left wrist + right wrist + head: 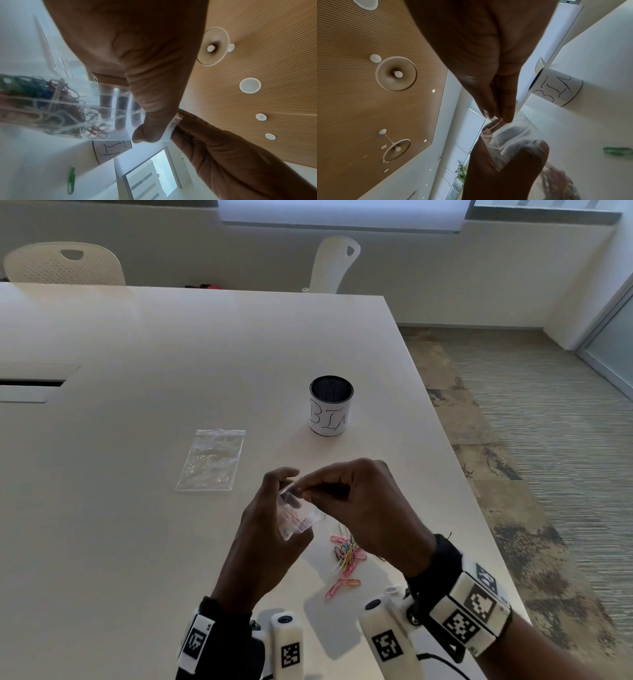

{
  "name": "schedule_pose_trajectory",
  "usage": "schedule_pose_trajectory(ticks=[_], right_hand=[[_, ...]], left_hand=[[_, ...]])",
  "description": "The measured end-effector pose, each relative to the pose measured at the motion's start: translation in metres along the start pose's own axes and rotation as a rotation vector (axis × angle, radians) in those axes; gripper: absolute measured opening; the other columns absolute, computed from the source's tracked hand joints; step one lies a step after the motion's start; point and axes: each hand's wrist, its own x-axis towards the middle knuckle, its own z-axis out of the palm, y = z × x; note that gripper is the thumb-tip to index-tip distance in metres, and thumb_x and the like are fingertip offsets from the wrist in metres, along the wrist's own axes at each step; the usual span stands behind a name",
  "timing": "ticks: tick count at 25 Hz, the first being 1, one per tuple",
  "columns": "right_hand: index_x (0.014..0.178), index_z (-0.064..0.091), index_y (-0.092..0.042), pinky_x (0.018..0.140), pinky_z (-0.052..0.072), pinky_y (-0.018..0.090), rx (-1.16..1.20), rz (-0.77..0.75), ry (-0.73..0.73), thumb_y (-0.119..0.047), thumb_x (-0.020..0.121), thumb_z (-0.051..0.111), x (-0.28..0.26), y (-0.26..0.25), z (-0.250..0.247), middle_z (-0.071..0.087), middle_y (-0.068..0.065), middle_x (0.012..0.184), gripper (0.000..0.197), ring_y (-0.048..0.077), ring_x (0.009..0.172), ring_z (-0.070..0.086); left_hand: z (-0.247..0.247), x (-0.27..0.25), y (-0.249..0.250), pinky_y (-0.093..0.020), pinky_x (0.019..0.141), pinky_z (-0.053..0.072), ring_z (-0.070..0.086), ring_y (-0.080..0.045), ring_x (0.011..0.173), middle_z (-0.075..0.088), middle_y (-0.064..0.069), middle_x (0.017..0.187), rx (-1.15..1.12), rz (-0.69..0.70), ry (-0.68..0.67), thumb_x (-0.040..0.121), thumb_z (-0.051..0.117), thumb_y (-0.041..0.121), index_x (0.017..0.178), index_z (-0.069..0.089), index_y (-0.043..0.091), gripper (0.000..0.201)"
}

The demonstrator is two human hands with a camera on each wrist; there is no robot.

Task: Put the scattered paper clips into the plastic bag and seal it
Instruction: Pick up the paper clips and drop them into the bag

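A small clear plastic bag (297, 517) is held above the table (137, 371) by both hands. The left hand (270, 529) is curled round the bag's body, with the thumb pressed on the near face and the fingers seen through the plastic behind it. The right hand (359, 508) is closed at the bag's top edge — thumb and fingertips are pinched together on the rim. Whether a clip is held in that pinch cannot be told.

Several coloured clips are seen inside the bag in the left wrist view. The remaining paper clips (346, 559) lie in a loose heap on the table just below the hands, towards the near edge; pink, yellow and green ones are visible.

A second clear bag (212, 460) lies flat on the table to the left of the hands. A mesh cup (331, 410) with a paper label marked "BIN" stands upright beyond the hands. Two white chairs (65, 265) are placed at the far side.
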Motion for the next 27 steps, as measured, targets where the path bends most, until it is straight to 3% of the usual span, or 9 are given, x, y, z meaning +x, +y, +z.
schedule_pose_trajectory(ticks=[4, 7, 9, 14, 16, 19, 24, 25, 27], right_hand=[[0.099, 0.083, -0.014, 0.081, 0.061, 0.018, -0.092, -0.005, 0.090, -0.007, 0.088, 0.079, 0.004, 0.008, -0.014, 0.081, -0.005, 0.092, 0.014, 0.002, 0.084, 0.076], [0.099, 0.082, -0.013, 0.082, 0.063, 0.028, -0.192, 0.041, 0.104, -0.004, 0.090, 0.077, 0.011, 0.038, -0.022, 0.079, -0.003, 0.091, 0.013, 0.006, 0.082, 0.075], [0.104, 0.081, -0.012, 0.084, 0.063, 0.032, -0.314, 0.026, 0.015, -0.002, 0.094, 0.071, 0.015, 0.056, -0.020, 0.079, 0.001, 0.100, 0.017, 0.009, 0.087, 0.074], [0.126, 0.072, -0.012, 0.103, 0.053, 0.025, -0.513, -0.047, -0.334, 0.002, 0.102, 0.054, 0.017, 0.074, -0.001, 0.067, 0.002, 0.138, 0.033, 0.013, 0.122, 0.065], [0.131, 0.070, -0.017, 0.106, 0.050, 0.026, -0.568, -0.083, -0.438, 0.003, 0.102, 0.053, 0.018, 0.078, 0.002, 0.063, -0.001, 0.144, 0.039, 0.012, 0.129, 0.058], [0.130, 0.071, -0.017, 0.106, 0.050, 0.029, -0.583, -0.086, -0.505, 0.000, 0.101, 0.055, 0.014, 0.080, -0.004, 0.063, -0.003, 0.141, 0.038, 0.012, 0.127, 0.056], [0.116, 0.074, -0.015, 0.098, 0.053, 0.033, -0.543, -0.053, -0.553, -0.017, 0.103, 0.057, -0.010, 0.072, -0.022, 0.065, -0.006, 0.127, 0.021, 0.008, 0.113, 0.059], [0.121, 0.072, -0.019, 0.098, 0.054, 0.032, -0.538, -0.026, -0.568, -0.025, 0.102, 0.060, -0.015, 0.069, -0.025, 0.062, -0.007, 0.130, 0.023, 0.007, 0.114, 0.058], [0.138, 0.061, -0.033, 0.103, 0.052, 0.029, -0.611, -0.003, -0.590, -0.045, 0.095, 0.068, -0.023, 0.065, -0.029, 0.053, -0.010, 0.142, 0.046, 0.006, 0.124, 0.052]], left_hand=[[0.000, 0.001, -0.001, -0.029, 0.083, 0.062, 0.066, -0.009, 0.111, 0.064, 0.016, 0.112, 0.000, 0.043, 0.008, 0.081, 0.084, 0.012, 0.137, 0.042, 0.035, 0.074], [0.000, 0.001, -0.002, -0.034, 0.081, 0.064, 0.066, -0.011, 0.112, 0.064, 0.014, 0.113, -0.028, 0.044, 0.023, 0.082, 0.084, 0.016, 0.138, 0.043, 0.034, 0.071], [-0.001, 0.001, -0.002, -0.035, 0.081, 0.065, 0.067, -0.010, 0.112, 0.064, 0.015, 0.114, -0.034, 0.040, 0.029, 0.082, 0.084, 0.017, 0.139, 0.044, 0.033, 0.072], [0.000, 0.002, -0.005, -0.028, 0.079, 0.064, 0.066, -0.007, 0.113, 0.064, 0.016, 0.114, -0.008, 0.040, 0.019, 0.081, 0.089, 0.017, 0.141, 0.042, 0.032, 0.078], [-0.001, 0.001, -0.006, -0.029, 0.080, 0.064, 0.066, -0.008, 0.114, 0.064, 0.015, 0.115, -0.008, 0.032, 0.016, 0.079, 0.089, 0.014, 0.141, 0.042, 0.033, 0.080], [-0.001, 0.001, -0.006, -0.032, 0.082, 0.064, 0.066, -0.009, 0.113, 0.063, 0.016, 0.115, -0.009, 0.037, 0.017, 0.080, 0.088, 0.014, 0.140, 0.042, 0.032, 0.078], [0.000, 0.001, -0.004, -0.036, 0.081, 0.065, 0.066, -0.010, 0.113, 0.063, 0.017, 0.113, -0.026, 0.039, 0.016, 0.081, 0.085, 0.013, 0.139, 0.043, 0.032, 0.074], [0.001, 0.001, -0.004, -0.036, 0.081, 0.065, 0.066, -0.010, 0.113, 0.063, 0.016, 0.114, -0.024, 0.045, 0.012, 0.082, 0.085, 0.014, 0.140, 0.043, 0.032, 0.074], [0.003, 0.001, -0.003, -0.036, 0.082, 0.064, 0.066, -0.010, 0.112, 0.063, 0.015, 0.113, -0.019, 0.056, 0.004, 0.082, 0.084, 0.014, 0.140, 0.043, 0.032, 0.073]])
